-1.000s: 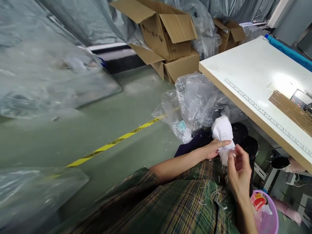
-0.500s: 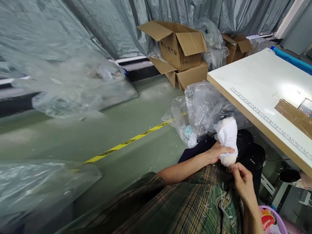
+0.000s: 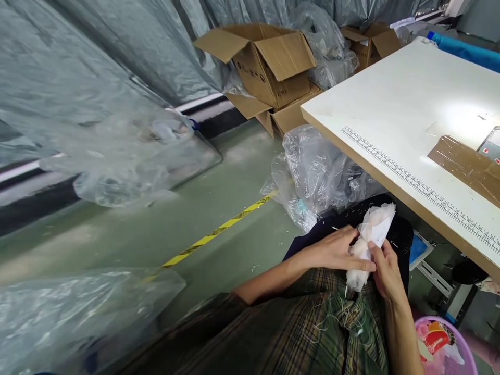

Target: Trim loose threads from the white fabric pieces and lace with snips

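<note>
A small white fabric piece [image 3: 375, 225] sits over my lap, gripped from both sides. My left hand [image 3: 336, 251] wraps its fingers round the lower left of the piece. My right hand [image 3: 386, 272] pinches the piece from the right, thumb pressed on the cloth. Loose white threads lie on my plaid garment [image 3: 308, 328] just below the hands. Dark fabric [image 3: 398, 232] lies under the white piece.
A white work table [image 3: 394, 104] with a printed ruler along its edge stands at right, brown tape [image 3: 464, 164] on it. Clear plastic bags [image 3: 320, 172] sit on the green floor beside it. Open cardboard boxes [image 3: 273, 67] stand behind. A pink basket [image 3: 449, 344] is at bottom right.
The white piece has tipped from upright to slanting toward the right. My right hand has come up from below and closed on it. The view has shifted slightly.
</note>
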`<state>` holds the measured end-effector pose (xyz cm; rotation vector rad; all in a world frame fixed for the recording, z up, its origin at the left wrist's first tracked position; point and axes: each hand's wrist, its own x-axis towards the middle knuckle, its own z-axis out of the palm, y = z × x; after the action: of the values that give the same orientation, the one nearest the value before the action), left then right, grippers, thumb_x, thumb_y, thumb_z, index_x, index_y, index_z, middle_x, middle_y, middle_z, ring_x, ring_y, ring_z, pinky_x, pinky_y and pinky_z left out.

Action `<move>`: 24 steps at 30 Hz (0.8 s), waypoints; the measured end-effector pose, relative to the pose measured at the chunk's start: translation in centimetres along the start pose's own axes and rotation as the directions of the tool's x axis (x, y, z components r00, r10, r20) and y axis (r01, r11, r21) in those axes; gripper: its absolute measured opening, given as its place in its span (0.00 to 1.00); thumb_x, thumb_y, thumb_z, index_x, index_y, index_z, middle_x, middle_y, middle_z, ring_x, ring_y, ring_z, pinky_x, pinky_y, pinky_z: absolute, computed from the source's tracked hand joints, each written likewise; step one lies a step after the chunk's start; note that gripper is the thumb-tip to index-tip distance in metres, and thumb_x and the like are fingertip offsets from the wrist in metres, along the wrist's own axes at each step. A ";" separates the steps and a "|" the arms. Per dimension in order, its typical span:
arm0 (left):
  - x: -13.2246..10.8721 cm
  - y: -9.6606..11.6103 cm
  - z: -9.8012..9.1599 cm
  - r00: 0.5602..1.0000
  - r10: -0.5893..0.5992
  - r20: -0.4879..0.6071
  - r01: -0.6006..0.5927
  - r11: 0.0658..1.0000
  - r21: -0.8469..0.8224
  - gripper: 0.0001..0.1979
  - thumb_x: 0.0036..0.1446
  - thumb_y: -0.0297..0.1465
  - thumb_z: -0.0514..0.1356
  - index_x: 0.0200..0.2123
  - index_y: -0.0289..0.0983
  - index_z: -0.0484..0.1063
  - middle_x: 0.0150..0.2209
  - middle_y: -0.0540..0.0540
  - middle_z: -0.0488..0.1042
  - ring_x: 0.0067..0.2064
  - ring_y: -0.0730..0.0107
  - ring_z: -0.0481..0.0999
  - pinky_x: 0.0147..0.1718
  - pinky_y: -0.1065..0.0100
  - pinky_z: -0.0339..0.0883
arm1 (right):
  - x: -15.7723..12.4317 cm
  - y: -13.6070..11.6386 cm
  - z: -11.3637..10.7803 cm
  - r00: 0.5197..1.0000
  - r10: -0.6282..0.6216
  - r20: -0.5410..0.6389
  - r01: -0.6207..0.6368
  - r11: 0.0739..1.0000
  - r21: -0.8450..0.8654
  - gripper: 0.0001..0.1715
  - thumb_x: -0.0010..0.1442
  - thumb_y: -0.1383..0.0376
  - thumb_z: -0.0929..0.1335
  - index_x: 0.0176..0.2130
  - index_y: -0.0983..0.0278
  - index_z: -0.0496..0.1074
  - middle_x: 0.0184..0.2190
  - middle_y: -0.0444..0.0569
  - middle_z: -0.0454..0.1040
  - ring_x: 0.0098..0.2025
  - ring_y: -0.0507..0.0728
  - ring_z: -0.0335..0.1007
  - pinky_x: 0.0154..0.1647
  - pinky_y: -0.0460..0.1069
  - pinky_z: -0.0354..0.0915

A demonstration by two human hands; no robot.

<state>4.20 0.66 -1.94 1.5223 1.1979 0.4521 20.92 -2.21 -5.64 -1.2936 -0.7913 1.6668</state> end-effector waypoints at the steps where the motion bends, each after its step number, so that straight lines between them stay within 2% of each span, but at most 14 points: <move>1: 0.1 0.2 -0.5 0.998 -0.006 -0.067 0.008 0.999 0.034 0.34 0.39 0.46 0.73 0.48 0.35 0.74 0.48 0.38 0.73 0.48 0.53 0.74 0.48 0.59 0.69 | 0.2 0.1 0.2 1.000 0.003 -0.020 -0.002 0.999 0.035 0.30 0.51 0.48 0.73 0.48 0.62 0.72 0.44 0.52 0.80 0.45 0.62 0.77 0.46 0.55 0.72; 3: 0.4 0.5 -1.2 0.984 0.009 -0.176 -0.003 0.999 0.038 0.35 0.43 0.46 0.72 0.53 0.37 0.72 0.56 0.37 0.70 0.53 0.52 0.73 0.52 0.59 0.68 | 0.5 0.1 0.2 1.000 0.005 -0.025 -0.003 0.998 0.064 0.30 0.50 0.49 0.73 0.47 0.62 0.72 0.44 0.52 0.80 0.45 0.62 0.77 0.45 0.55 0.73; 4: 0.6 0.7 -1.5 0.976 0.033 -0.214 -0.031 0.999 0.014 0.33 0.46 0.44 0.70 0.54 0.38 0.72 0.56 0.37 0.70 0.53 0.54 0.73 0.51 0.60 0.68 | 0.5 0.0 0.1 1.000 0.006 -0.016 -0.005 0.998 0.068 0.30 0.50 0.49 0.74 0.47 0.62 0.72 0.44 0.52 0.80 0.45 0.62 0.77 0.44 0.55 0.73; 6: 1.2 1.1 -1.7 0.970 0.088 -0.228 -0.093 0.996 -0.011 0.22 0.53 0.41 0.67 0.50 0.38 0.76 0.50 0.40 0.75 0.47 0.61 0.76 0.46 0.65 0.70 | 0.6 0.0 -0.2 1.000 0.004 -0.005 -0.004 0.998 0.066 0.31 0.49 0.49 0.74 0.47 0.62 0.72 0.43 0.53 0.81 0.43 0.62 0.78 0.42 0.54 0.74; 8: 1.7 1.6 -1.7 0.971 0.119 -0.206 -0.118 0.993 0.019 0.12 0.56 0.37 0.64 0.41 0.37 0.79 0.40 0.43 0.79 0.39 0.67 0.77 0.40 0.68 0.70 | 0.7 0.0 -0.4 1.000 -0.002 -0.017 0.003 0.997 0.072 0.31 0.48 0.49 0.75 0.47 0.63 0.72 0.43 0.53 0.81 0.42 0.62 0.78 0.41 0.54 0.74; 10: 2.0 2.1 -1.8 0.974 0.123 -0.192 -0.114 0.992 0.054 0.08 0.57 0.34 0.63 0.35 0.37 0.81 0.33 0.46 0.80 0.33 0.69 0.76 0.36 0.70 0.68 | 0.7 0.1 -0.5 0.999 -0.002 -0.046 0.006 0.996 0.086 0.32 0.47 0.50 0.75 0.47 0.63 0.71 0.42 0.53 0.81 0.42 0.62 0.78 0.41 0.54 0.74; 15: 1.2 2.0 -3.1 0.964 0.105 -0.243 -0.095 0.994 0.051 0.09 0.56 0.35 0.64 0.31 0.37 0.82 0.32 0.47 0.82 0.34 0.68 0.78 0.34 0.71 0.67 | 0.7 0.4 -0.6 0.994 0.009 -0.111 -0.002 0.998 0.063 0.36 0.46 0.52 0.77 0.50 0.64 0.70 0.45 0.55 0.80 0.43 0.61 0.78 0.44 0.55 0.73; 19: 0.2 0.9 -3.5 0.966 0.070 -0.248 -0.087 0.995 -0.058 0.10 0.55 0.36 0.64 0.32 0.36 0.82 0.32 0.46 0.83 0.35 0.67 0.78 0.35 0.71 0.69 | 0.8 0.7 -0.2 0.995 0.002 -0.103 -0.003 1.000 -0.013 0.36 0.45 0.51 0.77 0.50 0.65 0.71 0.44 0.54 0.80 0.42 0.61 0.78 0.42 0.54 0.74; 21: -0.1 0.3 -3.6 0.945 0.041 -0.324 -0.093 0.985 -0.147 0.13 0.55 0.39 0.64 0.33 0.35 0.82 0.32 0.45 0.82 0.35 0.67 0.79 0.37 0.70 0.70 | 0.8 0.8 -0.1 0.994 0.007 -0.113 -0.011 0.999 -0.032 0.36 0.45 0.51 0.77 0.49 0.65 0.71 0.43 0.54 0.81 0.41 0.60 0.78 0.40 0.53 0.74; 24: -0.1 -1.0 -4.6 0.879 -0.013 -0.477 -0.116 0.964 -0.241 0.19 0.54 0.46 0.63 0.34 0.35 0.81 0.33 0.44 0.82 0.36 0.66 0.79 0.39 0.69 0.71 | 0.7 0.8 -0.3 0.989 0.027 -0.145 -0.032 0.999 -0.038 0.35 0.45 0.50 0.77 0.48 0.64 0.72 0.43 0.53 0.81 0.39 0.60 0.78 0.38 0.53 0.74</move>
<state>0.03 2.81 -1.25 1.2473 1.4051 1.0279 20.95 -1.96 -6.72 -1.4428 -0.7252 1.5672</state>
